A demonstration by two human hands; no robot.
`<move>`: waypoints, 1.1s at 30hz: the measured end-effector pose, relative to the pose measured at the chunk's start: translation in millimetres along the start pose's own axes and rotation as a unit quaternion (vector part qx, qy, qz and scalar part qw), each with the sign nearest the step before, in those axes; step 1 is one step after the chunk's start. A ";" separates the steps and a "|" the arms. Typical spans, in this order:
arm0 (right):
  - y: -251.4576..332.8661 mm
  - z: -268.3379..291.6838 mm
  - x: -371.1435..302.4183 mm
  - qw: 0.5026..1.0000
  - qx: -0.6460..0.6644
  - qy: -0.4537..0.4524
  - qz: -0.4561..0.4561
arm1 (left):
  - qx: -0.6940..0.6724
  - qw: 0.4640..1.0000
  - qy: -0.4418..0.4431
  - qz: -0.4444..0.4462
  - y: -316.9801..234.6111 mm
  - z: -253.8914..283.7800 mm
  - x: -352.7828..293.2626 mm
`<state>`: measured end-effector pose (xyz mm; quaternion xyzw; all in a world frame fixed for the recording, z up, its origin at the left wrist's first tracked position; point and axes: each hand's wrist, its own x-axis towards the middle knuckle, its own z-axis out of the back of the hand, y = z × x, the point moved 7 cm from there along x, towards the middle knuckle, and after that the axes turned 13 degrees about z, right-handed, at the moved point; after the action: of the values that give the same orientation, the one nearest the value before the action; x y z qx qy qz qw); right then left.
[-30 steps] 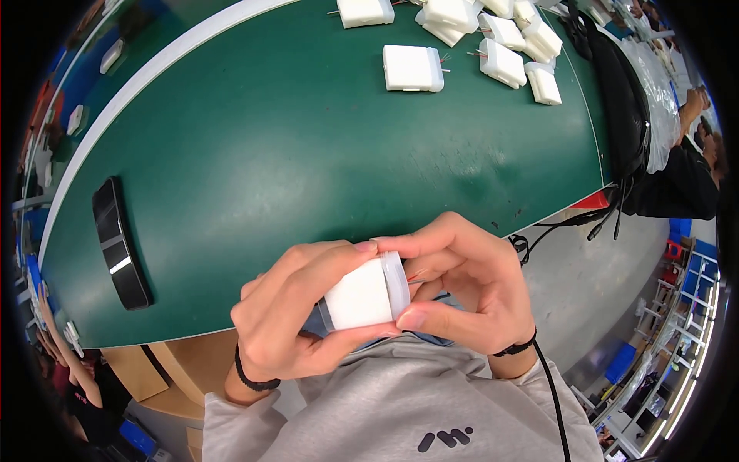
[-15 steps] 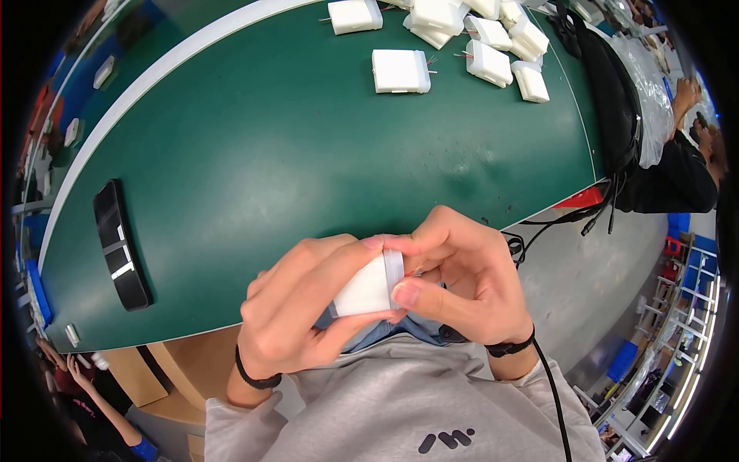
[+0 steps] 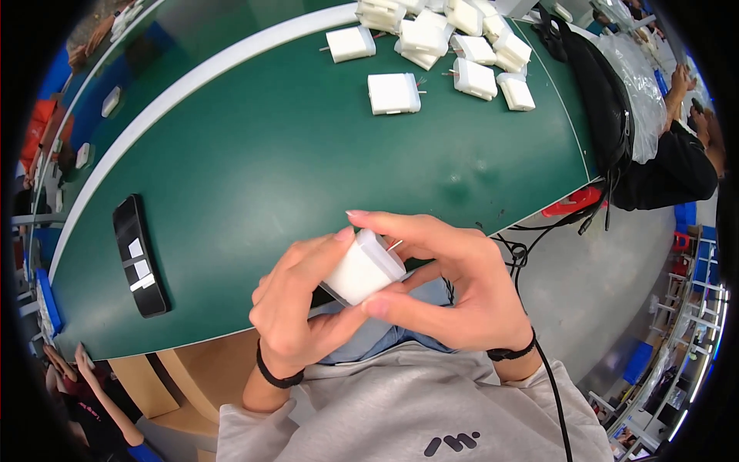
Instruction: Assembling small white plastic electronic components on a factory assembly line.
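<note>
A white box-shaped plastic casing [image 3: 359, 271] with a pale translucent end cap is between my two hands, above the table's near edge. Thin wires [image 3: 396, 245] stick out of its capped end, which points up and to the right. My left hand [image 3: 292, 300] is closed round the casing's left part, thumb below and fingers above. The right hand [image 3: 473, 281] spans the capped end, its thumb at the lower corner and its index finger along the top. Part of the casing's underside is hidden by my fingers.
Several similar white casings [image 3: 423, 37] lie heaped at the far side, and one casing [image 3: 393, 94] sits nearer. A black phone [image 3: 140, 256] lies at left on the green table [image 3: 254, 154]. Black bag [image 3: 596, 100] and cables [image 3: 523, 250] are at right. Other people work at both sides.
The casing has tilted so its capped end points further upward. My right index finger has extended over its top, and the right thumb has slid down to the lower corner.
</note>
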<state>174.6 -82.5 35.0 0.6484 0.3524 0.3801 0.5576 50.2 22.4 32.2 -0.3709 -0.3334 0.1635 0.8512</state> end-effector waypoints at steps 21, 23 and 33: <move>-10.8 6.1 17.5 0.984 -0.006 -0.080 0.158 | -0.268 0.937 0.068 0.213 21.8 3.7 12.9; -11.9 7.0 18.5 0.984 -0.004 -0.078 0.159 | -0.257 0.939 0.076 0.214 23.0 6.2 13.1; -17.7 1.4 19.9 0.987 0.132 -0.035 0.080 | -0.302 0.914 0.057 0.265 27.2 13.1 8.9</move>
<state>184.5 -63.3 19.3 0.7554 0.3267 0.3505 0.4471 46.7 52.2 22.7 -0.6940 -0.2073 0.2532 0.6413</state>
